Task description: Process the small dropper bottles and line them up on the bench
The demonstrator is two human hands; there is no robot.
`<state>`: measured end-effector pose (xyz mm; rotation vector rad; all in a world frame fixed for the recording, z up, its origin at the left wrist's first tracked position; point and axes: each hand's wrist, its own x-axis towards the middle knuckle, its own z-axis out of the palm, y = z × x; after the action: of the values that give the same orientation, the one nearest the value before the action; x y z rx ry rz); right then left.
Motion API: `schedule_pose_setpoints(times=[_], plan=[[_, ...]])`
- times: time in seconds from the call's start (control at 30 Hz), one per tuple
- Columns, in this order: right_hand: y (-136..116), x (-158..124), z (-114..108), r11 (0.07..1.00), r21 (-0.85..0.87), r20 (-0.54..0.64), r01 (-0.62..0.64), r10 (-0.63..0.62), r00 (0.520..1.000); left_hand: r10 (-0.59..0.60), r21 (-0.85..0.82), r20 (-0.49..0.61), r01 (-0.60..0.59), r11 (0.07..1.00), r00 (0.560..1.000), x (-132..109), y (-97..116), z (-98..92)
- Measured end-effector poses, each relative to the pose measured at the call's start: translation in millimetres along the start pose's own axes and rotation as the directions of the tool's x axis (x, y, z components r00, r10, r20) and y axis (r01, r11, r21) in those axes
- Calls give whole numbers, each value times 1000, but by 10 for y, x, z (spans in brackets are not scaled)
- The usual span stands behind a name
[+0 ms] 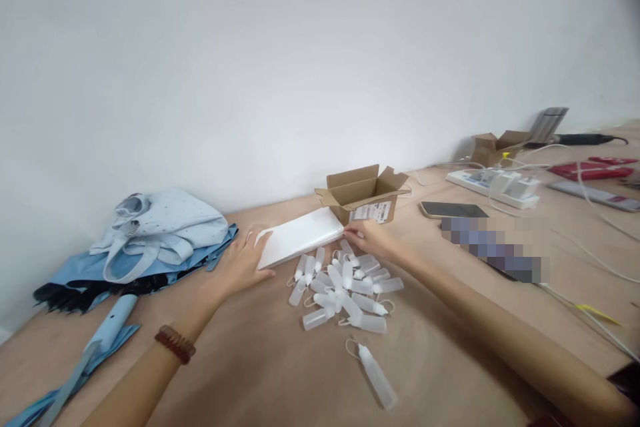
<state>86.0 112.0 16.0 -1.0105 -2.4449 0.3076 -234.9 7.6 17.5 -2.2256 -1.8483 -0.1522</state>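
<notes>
A flat white rectangular slab, either a thin box or a stack, lies on the table. Its left end is in my left hand, with the thumb along the near edge and the fingers around the far side. At the slab's right corner, my right hand is closed in a pinch. Just in front lie several small translucent squeeze bottles with looped cap straps, jumbled in a loose heap. One more bottle lies apart, nearer to me. Behind my right hand stands an open cardboard box with raised flaps.
A pale cloth bag and a blue folded thing lie at left. To the right are a phone, a pixelated object, a power strip with plugs and cables, and another carton. A wall rises behind.
</notes>
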Motion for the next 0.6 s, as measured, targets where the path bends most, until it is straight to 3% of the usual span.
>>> schedule_pose_setpoints(times=[0.27, 0.47, 0.6], plan=[[-110, 82, 75, 993, 101, 142, 54, -68, 987, -74, -4, 21, 74, 997, 997, 189, 114, -61], [-95, 154, 159, 986, 158, 89, 47, -62, 994, -49, 103, -93, 59, 993, 994, 110, 316, 10], [-8, -27, 108, 985, 169, -11, 21, -19, 1000, -44, 1, -239, 45, 999, 970, 26, 550, 1]])
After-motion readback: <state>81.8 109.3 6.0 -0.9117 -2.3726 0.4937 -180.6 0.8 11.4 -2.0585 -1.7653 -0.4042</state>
